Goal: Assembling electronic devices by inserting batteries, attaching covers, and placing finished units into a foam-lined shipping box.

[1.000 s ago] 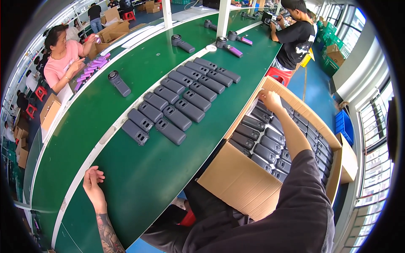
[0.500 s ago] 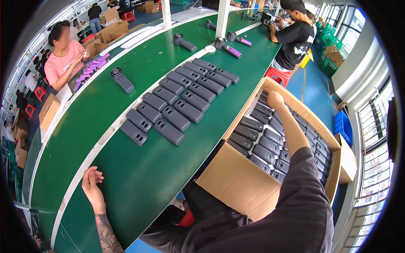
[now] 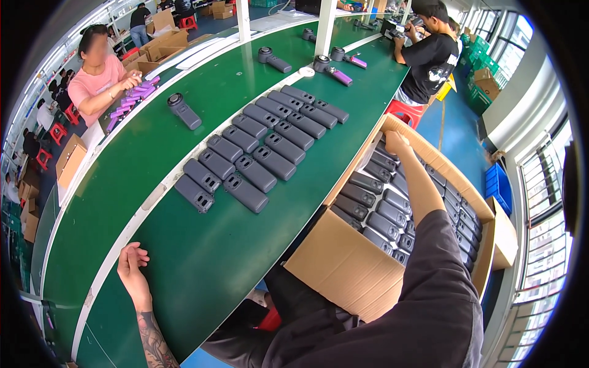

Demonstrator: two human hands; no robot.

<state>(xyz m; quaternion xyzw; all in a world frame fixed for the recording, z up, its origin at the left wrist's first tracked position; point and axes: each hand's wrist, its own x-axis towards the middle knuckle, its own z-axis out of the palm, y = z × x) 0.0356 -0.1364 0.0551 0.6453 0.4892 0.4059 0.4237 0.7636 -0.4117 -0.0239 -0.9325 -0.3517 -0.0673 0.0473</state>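
Note:
My right hand (image 3: 397, 145) reaches into the far corner of an open cardboard box (image 3: 343, 260) at my right. Its fingers look curled downward by the dark grey plastic casings (image 3: 388, 211) packed in rows there; whatever they hold is hidden. Resting on the green table at the lower left, my left hand (image 3: 132, 270) is empty, with loosely bent fingers and the thumb apart. Beyond it, several matching casings (image 3: 245, 191) lie in slanting rows on the table, with small openings at one end.
Past a white strip, round-headed dark devices (image 3: 184, 111) sit on a green belt (image 3: 141, 144). Across it, a person in pink (image 3: 98, 86) handles purple cylinders (image 3: 138, 95). Another person in black (image 3: 429, 55) works at the far right. A white post (image 3: 325, 27) stands on the table.
The devices on the green belt have shifted slightly to the right. The person in pink has brought a hand to the purple cylinders. My right hand has moved only slightly; my left stays put.

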